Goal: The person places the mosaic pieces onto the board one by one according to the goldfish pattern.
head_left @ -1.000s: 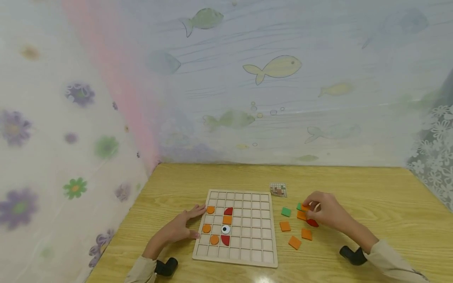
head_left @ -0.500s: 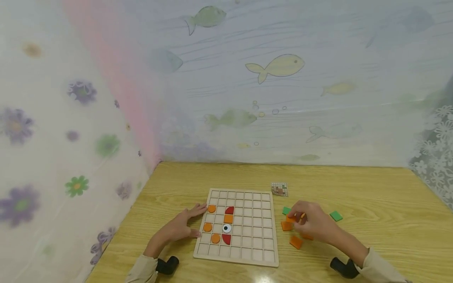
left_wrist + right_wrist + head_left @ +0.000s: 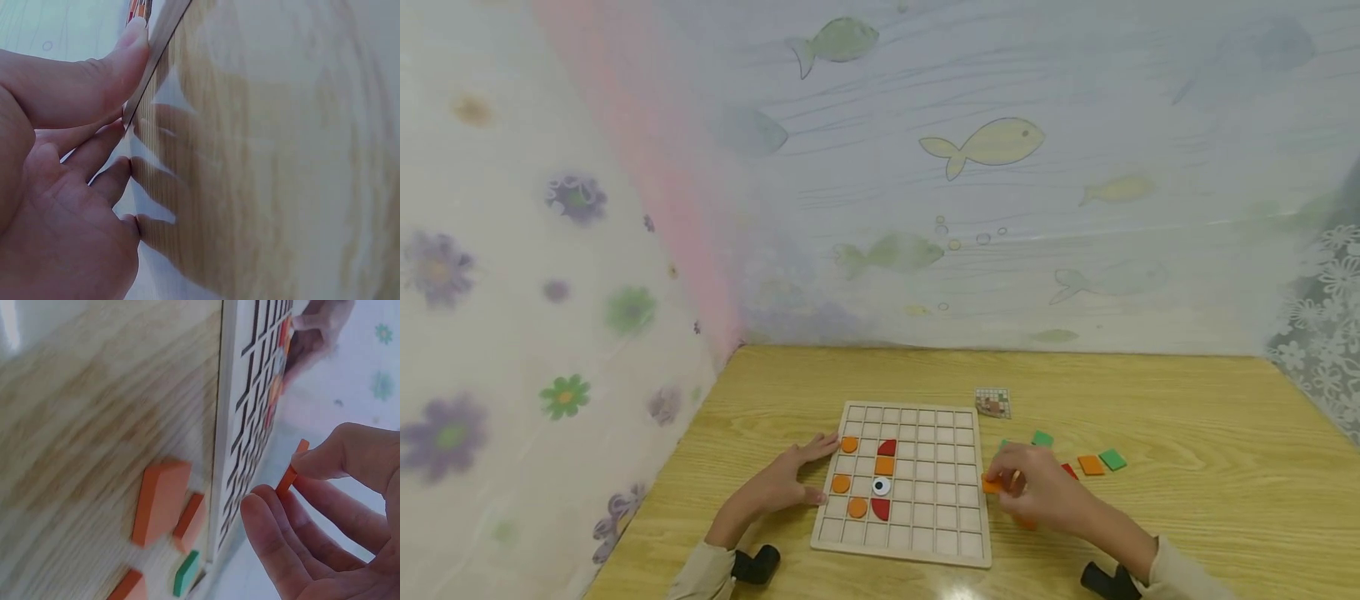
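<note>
A wooden grid board (image 3: 902,556) lies on the table. On it are several orange discs (image 3: 841,483), red rounded pieces (image 3: 880,509), an orange square (image 3: 885,466) and a round eye piece (image 3: 882,486). My left hand (image 3: 778,482) rests at the board's left edge, thumb and fingers spread along it. Between thumb and fingers, my right hand (image 3: 1047,485) pinches an orange square tile (image 3: 292,472) at the board's right edge. In the right wrist view the tile is tilted nearly on edge, raised above the table.
Right of the board lie loose tiles: green squares (image 3: 1112,459), an orange square (image 3: 1091,465) and a red piece (image 3: 1070,472), some partly covered by the right hand. A small printed grid card (image 3: 993,402) lies beyond the board's far right corner. Fish-patterned fabric (image 3: 880,250) hangs behind the table.
My right hand has moved left from the loose tiles to the board's right edge, carrying the orange tile and uncovering tiles behind it. My left hand has stayed at the board.
</note>
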`<state>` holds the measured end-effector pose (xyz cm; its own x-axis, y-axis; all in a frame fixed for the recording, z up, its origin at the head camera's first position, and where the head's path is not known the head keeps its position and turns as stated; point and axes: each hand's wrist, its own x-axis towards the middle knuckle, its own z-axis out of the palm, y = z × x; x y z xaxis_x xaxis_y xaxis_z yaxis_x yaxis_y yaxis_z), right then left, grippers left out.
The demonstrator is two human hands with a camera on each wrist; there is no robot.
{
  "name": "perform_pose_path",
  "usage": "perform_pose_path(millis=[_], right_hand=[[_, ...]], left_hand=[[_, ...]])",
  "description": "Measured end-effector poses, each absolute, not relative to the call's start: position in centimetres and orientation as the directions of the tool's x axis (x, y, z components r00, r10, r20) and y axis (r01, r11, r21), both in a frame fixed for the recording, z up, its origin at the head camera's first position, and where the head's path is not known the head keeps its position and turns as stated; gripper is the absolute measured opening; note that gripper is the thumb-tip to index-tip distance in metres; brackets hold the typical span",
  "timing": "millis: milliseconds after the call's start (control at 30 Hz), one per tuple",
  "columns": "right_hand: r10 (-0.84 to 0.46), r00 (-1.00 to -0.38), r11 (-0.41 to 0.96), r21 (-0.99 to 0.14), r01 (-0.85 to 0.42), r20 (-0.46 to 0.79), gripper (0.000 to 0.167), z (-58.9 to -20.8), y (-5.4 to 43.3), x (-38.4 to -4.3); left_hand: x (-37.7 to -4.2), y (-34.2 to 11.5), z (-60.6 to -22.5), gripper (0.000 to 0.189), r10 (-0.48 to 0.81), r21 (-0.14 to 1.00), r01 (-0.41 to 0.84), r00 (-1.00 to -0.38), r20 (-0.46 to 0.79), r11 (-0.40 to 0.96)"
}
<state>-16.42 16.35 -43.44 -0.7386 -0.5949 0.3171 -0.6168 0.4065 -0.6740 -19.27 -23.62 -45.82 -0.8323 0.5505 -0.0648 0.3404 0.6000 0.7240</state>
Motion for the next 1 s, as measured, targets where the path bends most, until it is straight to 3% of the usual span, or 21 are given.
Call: perform_pose_path(millis=[333,533,733,1000], right_hand=[[-0.621,-0.707,0.349,-0.687,-0.637,0.340,0.020,-43.9,14.3,-16.0],[-0.636,-0.721,0.364,-0.717,-0.595,0.275,0.015,-44.0,12.7,-15.8],[-0.652,-0.694,0.361,-0.679,-0.639,0.306,0.011,-44.3,11.2,-15.9],[-0.655,-0.725,0.393,-0.723,-0.568,0.213,0.013,-44.9,8.7,-16.0]], left_hand=[[-19.4,-23.3,-45.6,0.079,0.560,0.729,0.343,-0.826,-0.067,0.593],[-19.4,-23.4,-46.0,0.080,0.546,0.715,0.342,-0.835,-0.066,0.609],[-19.4,-23.5,-45.9,0.079,0.533,0.715,0.329,-0.843,-0.072,0.617],[-19.5,-23.5,-46.1,0.080,0.520,0.702,0.323,-0.850,-0.079,0.635]])
